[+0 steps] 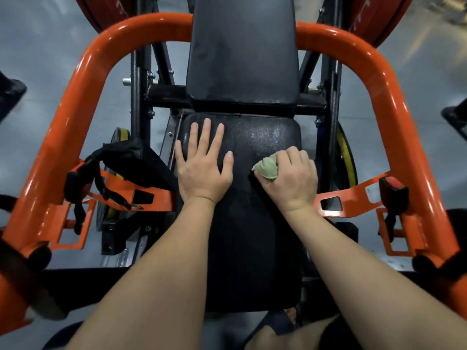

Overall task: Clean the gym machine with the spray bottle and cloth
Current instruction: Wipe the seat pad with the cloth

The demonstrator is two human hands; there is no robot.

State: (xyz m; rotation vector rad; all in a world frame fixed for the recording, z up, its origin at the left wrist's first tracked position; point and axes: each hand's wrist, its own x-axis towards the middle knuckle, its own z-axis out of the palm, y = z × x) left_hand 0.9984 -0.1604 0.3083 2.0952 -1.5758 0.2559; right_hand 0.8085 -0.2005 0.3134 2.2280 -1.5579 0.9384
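The gym machine has a black padded seat [262,137] with a black back pad [242,51] beyond it and an orange tubular frame [83,79] curving round both. My left hand [203,165] lies flat on the left part of the seat, fingers straight and spread. My right hand [290,175] grips a bunched pale green cloth [266,168] and presses it onto the right part of the seat. The seat surface looks wet and speckled near the cloth. No spray bottle is in view.
A black strap with a buckle [113,168] hangs over the orange bracket on the left. An orange bracket with a black belt latch [393,190] sits on the right. Yellow-rimmed weight plates [345,157] stand beside the seat. Grey floor [50,46] surrounds the machine.
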